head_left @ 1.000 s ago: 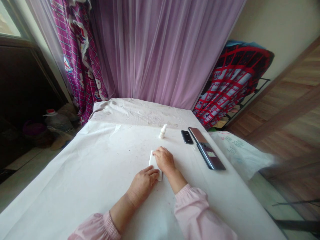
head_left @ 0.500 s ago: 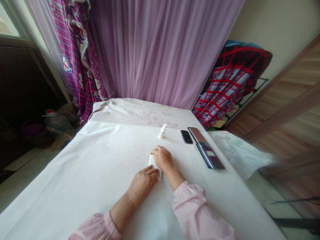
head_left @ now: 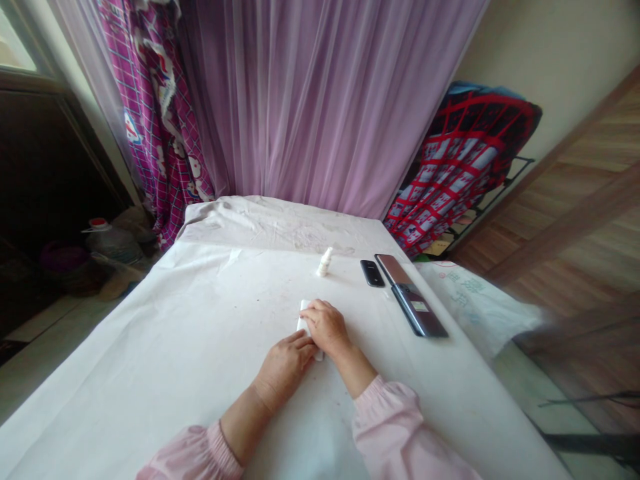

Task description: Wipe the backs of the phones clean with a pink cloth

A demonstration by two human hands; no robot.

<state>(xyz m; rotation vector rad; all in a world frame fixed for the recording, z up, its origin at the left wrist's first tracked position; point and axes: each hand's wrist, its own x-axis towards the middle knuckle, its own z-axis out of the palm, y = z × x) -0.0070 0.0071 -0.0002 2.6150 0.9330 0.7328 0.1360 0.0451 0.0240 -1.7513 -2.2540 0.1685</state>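
Observation:
A white flat rectangular slab [head_left: 303, 325], shaped like a phone, lies on the white-covered table, mostly hidden under my hands. My left hand [head_left: 285, 368] presses its near end down, the fingers close together across it. Over its middle and right side sits my right hand [head_left: 327, 328], fingers curled down on the surface. Whether a small cloth or anything else is under those fingers cannot be made out. Beyond the slab a small white bottle [head_left: 324, 264] with a narrow tip stands upright.
A small black phone [head_left: 372, 273] lies right of the bottle. Next to it are a brownish phone [head_left: 393, 269] and a dark glossy phone [head_left: 423, 317], end to end near the table's right side. A plastic bag [head_left: 475, 300] hangs beyond that edge. Purple curtains [head_left: 320, 100] hang behind.
My right hand has slid toward me along the slab, baring its far end. My left hand keeps its place on the near end.

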